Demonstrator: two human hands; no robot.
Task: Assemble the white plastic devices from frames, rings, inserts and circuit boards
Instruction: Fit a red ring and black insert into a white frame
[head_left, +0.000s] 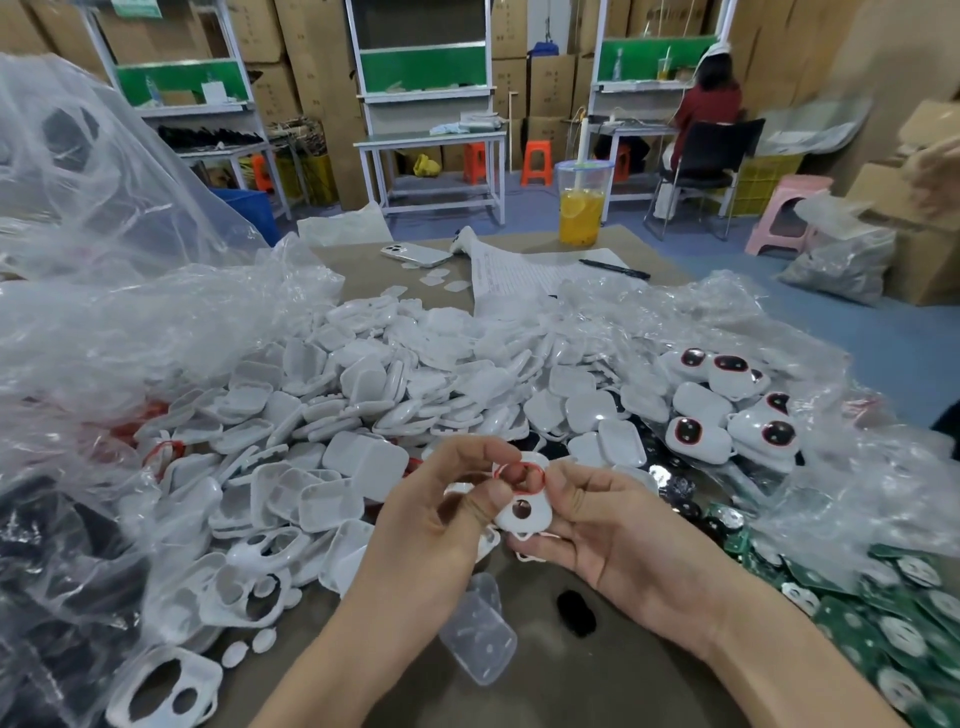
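Observation:
My left hand (441, 512) and my right hand (602, 530) meet over the table's near middle. Between them sits a white plastic frame (524, 512) with an oval hole, pinched from both sides. A thin red ring (519, 475) lies at the frame's upper opening, under the fingertips of both hands. A big heap of white plastic shells (363, 405) spreads behind the hands. Finished white devices with dark red-rimmed windows (727, 410) lie at the right. Green circuit boards (893, 623) are piled at the lower right.
Loose white frames (161, 686) lie at the lower left beside crumpled clear plastic bags (104, 322). A clear lid (480, 634) and a small black piece (576, 613) rest below my hands. A phone (415, 253), papers, a pen and a drink cup (582, 205) stand at the far edge.

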